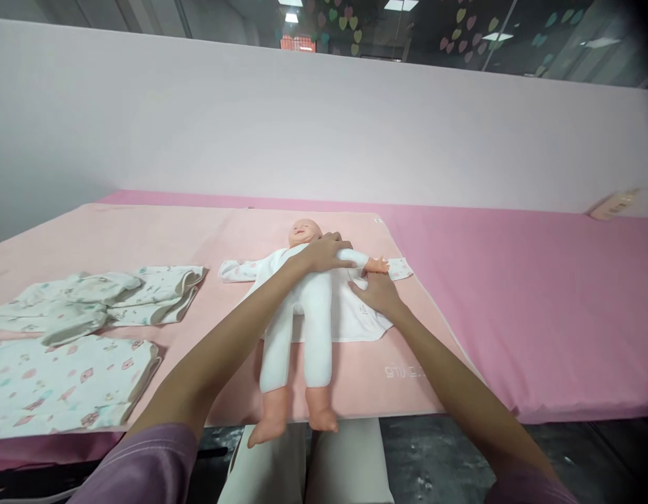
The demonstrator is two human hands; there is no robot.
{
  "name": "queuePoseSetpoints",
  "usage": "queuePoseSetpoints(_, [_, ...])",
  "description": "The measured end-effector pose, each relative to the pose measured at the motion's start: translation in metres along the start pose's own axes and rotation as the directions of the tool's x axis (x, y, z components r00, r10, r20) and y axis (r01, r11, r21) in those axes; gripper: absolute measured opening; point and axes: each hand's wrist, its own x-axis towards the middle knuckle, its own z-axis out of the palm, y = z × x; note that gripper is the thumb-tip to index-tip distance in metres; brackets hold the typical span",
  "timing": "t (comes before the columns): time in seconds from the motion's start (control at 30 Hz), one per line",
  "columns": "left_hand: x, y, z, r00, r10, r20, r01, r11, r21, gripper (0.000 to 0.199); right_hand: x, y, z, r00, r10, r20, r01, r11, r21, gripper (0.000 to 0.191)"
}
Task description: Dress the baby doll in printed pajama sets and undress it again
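Note:
A baby doll [317,315] in a white bodysuit lies on its back, head away from me, feet over the front edge. Beneath it a white shirt [358,315] is spread, its patterned sleeves out to both sides. My left hand [328,253] rests over the doll's shoulder and upper arm at the right, thumb apart from the fingers. My right hand [379,290] is at the doll's forearm and hand, thumb spread toward the shirt; its fingertips are partly hidden under the doll's hand, so whether it grips the arm or sleeve is unclear.
Folded patterned baby clothes [160,294] and a folded printed cloth [66,381] lie at the left. A peach mat [239,378] covers part of the pink table surface [539,315]. A white wall [324,133] stands behind, with a small beige object [614,205] at the far right.

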Motion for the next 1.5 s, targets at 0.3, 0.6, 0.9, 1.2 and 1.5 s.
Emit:
queuePoseSetpoints(0.3, [-0.013, 0.002, -0.002, 0.995, 0.036, -0.094, -0.030, 0.998, 0.062, 0.021, 0.010, 0.006, 0.001, 0.995, 0.084, -0.048, -0.085, 0.996, -0.015, 0.014])
queuePoseSetpoints(0.6, [-0.008, 0.010, 0.005, 0.997, 0.042, 0.066, -0.049, 0.992, 0.115, 0.032, 0.015, 0.009, -0.025, 0.945, 0.307, -0.108, -0.259, 0.911, 0.321, 0.018])
queuePoseSetpoints(0.9, [0.017, 0.004, 0.035, 0.999, 0.001, -0.039, 0.008, 0.974, 0.227, 0.040, 0.005, -0.023, -0.028, 0.992, 0.067, -0.104, -0.050, 0.986, 0.160, 0.018])
queuePoseSetpoints(1.2, [-0.034, -0.028, 0.012, 0.985, 0.041, -0.170, -0.053, 0.996, -0.065, 0.043, 0.009, -0.054, -0.026, 0.998, 0.064, -0.026, -0.063, 0.997, 0.041, 0.016])
queuePoseSetpoints(1.5, [-0.068, -0.032, 0.024, 0.878, -0.071, -0.474, -0.037, 0.976, -0.214, 0.043, 0.049, -0.122, 0.006, 0.996, -0.046, -0.070, 0.050, 0.997, 0.055, 0.013])
